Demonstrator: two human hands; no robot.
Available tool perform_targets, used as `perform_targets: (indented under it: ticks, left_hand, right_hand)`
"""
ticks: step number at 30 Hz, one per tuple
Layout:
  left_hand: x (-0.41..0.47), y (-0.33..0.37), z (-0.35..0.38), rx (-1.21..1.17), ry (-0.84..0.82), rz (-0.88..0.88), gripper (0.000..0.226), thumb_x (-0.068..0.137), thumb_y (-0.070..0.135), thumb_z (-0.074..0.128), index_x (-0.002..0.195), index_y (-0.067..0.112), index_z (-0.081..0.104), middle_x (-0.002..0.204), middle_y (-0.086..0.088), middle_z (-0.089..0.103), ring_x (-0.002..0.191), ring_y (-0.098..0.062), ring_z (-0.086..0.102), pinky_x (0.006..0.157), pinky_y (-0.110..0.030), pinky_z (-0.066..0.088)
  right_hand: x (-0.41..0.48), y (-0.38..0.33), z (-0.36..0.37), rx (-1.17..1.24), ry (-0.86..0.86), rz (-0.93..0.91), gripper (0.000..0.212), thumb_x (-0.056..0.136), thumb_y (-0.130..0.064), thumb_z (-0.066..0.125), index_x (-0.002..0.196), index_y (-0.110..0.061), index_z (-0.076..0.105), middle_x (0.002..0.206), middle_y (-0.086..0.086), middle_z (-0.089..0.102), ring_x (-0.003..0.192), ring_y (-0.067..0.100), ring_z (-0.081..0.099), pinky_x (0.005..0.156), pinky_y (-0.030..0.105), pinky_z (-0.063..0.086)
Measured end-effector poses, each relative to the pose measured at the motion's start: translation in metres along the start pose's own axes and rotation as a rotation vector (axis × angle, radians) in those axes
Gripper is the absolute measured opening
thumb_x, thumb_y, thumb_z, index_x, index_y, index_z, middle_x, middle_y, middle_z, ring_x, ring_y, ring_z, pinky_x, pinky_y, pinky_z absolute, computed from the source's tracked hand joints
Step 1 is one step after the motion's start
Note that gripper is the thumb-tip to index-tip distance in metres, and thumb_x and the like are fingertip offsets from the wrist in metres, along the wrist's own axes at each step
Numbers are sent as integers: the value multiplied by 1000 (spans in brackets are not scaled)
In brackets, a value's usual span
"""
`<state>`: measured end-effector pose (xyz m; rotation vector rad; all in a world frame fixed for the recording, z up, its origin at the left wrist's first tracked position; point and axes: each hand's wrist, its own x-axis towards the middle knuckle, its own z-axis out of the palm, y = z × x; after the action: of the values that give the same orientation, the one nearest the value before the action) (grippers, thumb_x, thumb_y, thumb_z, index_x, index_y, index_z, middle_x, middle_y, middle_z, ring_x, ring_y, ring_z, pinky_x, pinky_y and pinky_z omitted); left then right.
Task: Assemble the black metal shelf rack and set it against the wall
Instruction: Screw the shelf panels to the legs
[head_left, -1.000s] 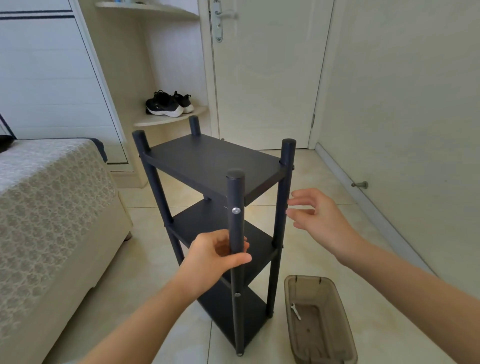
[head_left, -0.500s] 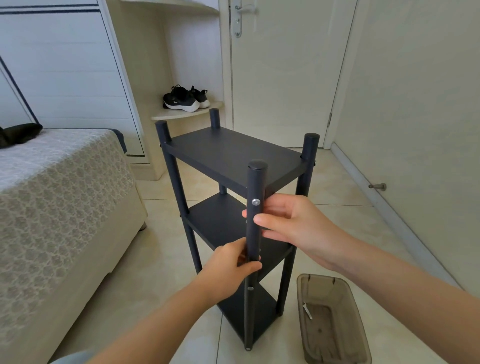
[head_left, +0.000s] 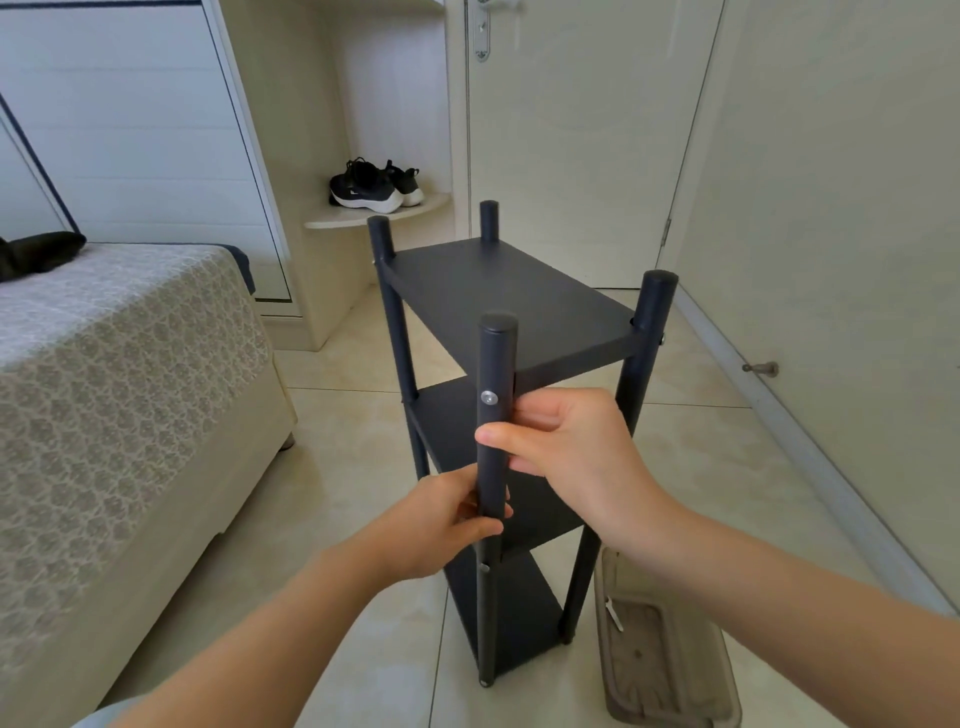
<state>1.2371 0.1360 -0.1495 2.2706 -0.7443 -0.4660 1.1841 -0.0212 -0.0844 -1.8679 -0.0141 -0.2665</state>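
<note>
The bed (head_left: 130, 389) fills the space to the left of the left hand, and the plain wall (head_left: 831, 182) runs along to the right of the right hand, well apart from it. Between them, directly ahead of both hands, the black shelf rack (head_left: 509, 296) stands upright on the tiled floor (head_left: 337, 493), three shelves fixed between four posts. It looks fully put together, so what remains is most likely the shift over to that wall. It stands out in the open, probably because that gave room to work round it.

Below the right forearm, just beside the rack's foot, lies a smoky plastic tray (head_left: 670, 691) with a small metal tool (head_left: 614, 618) in it, kept within reach for the fixings. Far beyond the hands, a pair of black shoes (head_left: 374, 187) sits on a corner shelf.

Both hands grip the nearest post (head_left: 496, 364). The right hand (head_left: 571, 452) is uppermost, thumb laid across the front and fingers curled behind, just beneath a silver screw (head_left: 488, 398). The left hand (head_left: 441, 525) wraps the same post directly below. Two stacked grips suit testing for wobble or walking the rack sideways; I cannot tell which is meant.
</note>
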Motion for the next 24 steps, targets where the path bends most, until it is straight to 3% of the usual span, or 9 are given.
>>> perform_targets:
  ticks: [3, 6, 10, 12, 16, 19, 22, 24]
  left_hand:
    - [1, 0, -6, 14, 21, -21, 22, 99, 20, 62, 119, 26, 56, 118, 7, 67, 110, -10, 65, 102, -26, 51]
    - [3, -3, -12, 30, 108, -77, 22, 97, 17, 66, 114, 27, 55, 114, 5, 68, 106, -11, 65, 98, -27, 54]
    - [4, -17, -20, 9, 349, -246, 33, 94, 12, 68, 124, 18, 56, 115, 2, 66, 106, -17, 64, 96, -31, 52]
    - [2, -25, -25, -14, 478, -315, 32, 92, 13, 70, 122, 16, 59, 105, 5, 65, 93, -13, 63, 89, -29, 53]
    - [3, -28, -23, 81, 539, -489, 21, 94, 31, 69, 90, 10, 70, 74, 2, 68, 65, -11, 66, 56, -18, 49]
    - [7, -17, -10, -59, 464, -503, 27, 94, 32, 68, 75, 14, 68, 65, -1, 71, 54, -12, 70, 50, -18, 55]
    - [13, -1, 7, -74, 380, -318, 13, 95, 32, 68, 94, 20, 73, 79, 10, 72, 70, -6, 71, 70, -15, 58]
    - [18, 9, 17, -53, 329, -205, 25, 96, 31, 67, 120, 25, 68, 97, 17, 69, 81, 4, 65, 73, -4, 47]
  right_hand:
    - [5, -3, -1, 12, -57, 7, 12, 85, -19, 74, 97, -22, 75, 91, -10, 76, 89, 5, 71, 75, 23, 60]
    - [6, -5, -9, -79, -46, -15, 26, 88, -23, 72, 113, -21, 73, 106, -11, 73, 99, 4, 68, 86, 28, 59]
    - [6, -7, -38, -133, 50, -79, 12, 91, -27, 68, 96, -19, 75, 86, -10, 76, 85, 2, 71, 86, 31, 58]
    - [8, -3, -52, -147, 117, -83, 17, 95, -29, 61, 90, -16, 71, 78, -9, 76, 76, 3, 72, 84, 31, 57]
    - [16, 17, -74, -165, 163, 15, 10, 95, -27, 61, 99, -18, 63, 88, -1, 75, 81, 11, 72, 87, 41, 57]
    - [21, 28, -78, -193, 57, 79, 24, 96, -28, 61, 119, -24, 59, 107, -4, 70, 101, 13, 67, 85, 32, 58]
    - [28, 29, -73, -187, -20, 64, 36, 98, -28, 58, 133, -29, 53, 114, -12, 65, 108, 7, 62, 82, 17, 54]
    - [33, 26, -69, -180, -12, 48, 40, 98, -26, 58, 137, -29, 51, 119, -9, 64, 110, 8, 61, 95, 26, 52]
